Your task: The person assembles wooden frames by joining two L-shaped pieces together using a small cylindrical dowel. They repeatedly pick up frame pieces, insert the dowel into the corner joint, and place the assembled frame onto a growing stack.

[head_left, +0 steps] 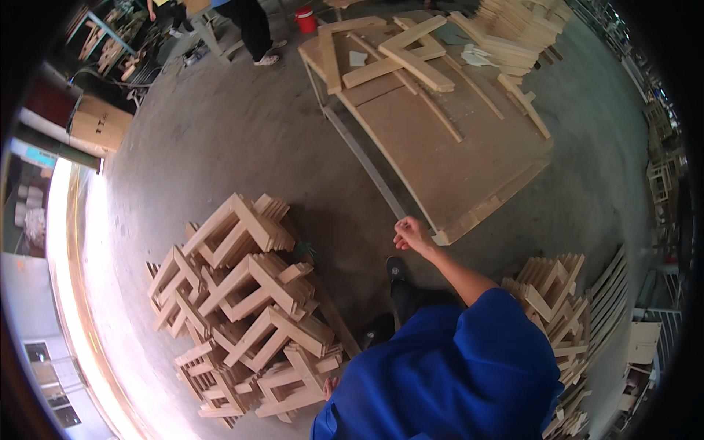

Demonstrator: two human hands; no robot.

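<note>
My right hand (412,235) hangs beside the near corner of the wooden work table (462,176), fingers loosely curled, with nothing visible in them. Most of my left hand (331,387) is hidden by my blue shirt. Only a few fingers show, close to the stacked wooden frames (275,286) on the floor at left; whether they touch a frame, I cannot tell. These pale angled frames lie in several leaning piles. On the table's far half rests a joined wooden frame (414,55), with long thin wooden strips (433,114) around it.
More wooden frames (550,293) are stacked at my right, beside long slats (609,308). A tall pile of wooden parts (513,37) stands at the table's far right. Beyond are a red bucket (306,20), a cardboard box (100,122) and a person in dark trousers (253,29).
</note>
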